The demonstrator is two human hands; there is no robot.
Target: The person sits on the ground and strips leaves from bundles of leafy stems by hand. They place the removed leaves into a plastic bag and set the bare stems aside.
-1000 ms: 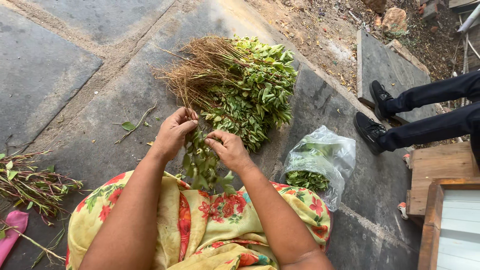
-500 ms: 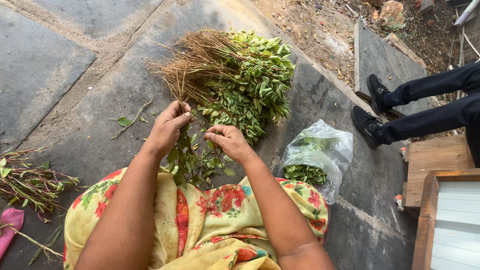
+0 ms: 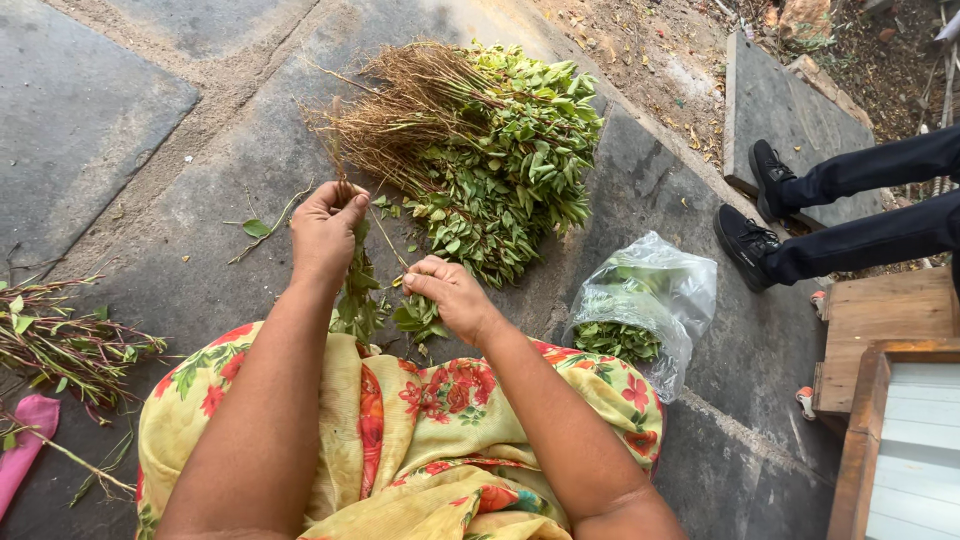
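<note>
My left hand [image 3: 325, 232] pinches the root end of a leafy green stalk [image 3: 357, 290] and holds it up so the leaves hang down. My right hand [image 3: 450, 295] is closed on a small clump of plucked leaves [image 3: 418, 318] beside that stalk. Both hands hover over my lap, which a yellow floral cloth [image 3: 400, 430] covers. Just beyond them a big pile of rooted leafy plants [image 3: 480, 160] lies on the stone floor, roots to the left, leaves to the right.
A clear plastic bag [image 3: 640, 310] with picked leaves sits at my right. Stripped stems [image 3: 60, 345] and something pink [image 3: 22, 450] lie at the left. Another person's legs and black shoes [image 3: 760, 210] rest at the right, near wooden furniture [image 3: 880, 400].
My left hand has lifted the stalk higher and away from me. My right hand has slid down along it and come off with leaves.
</note>
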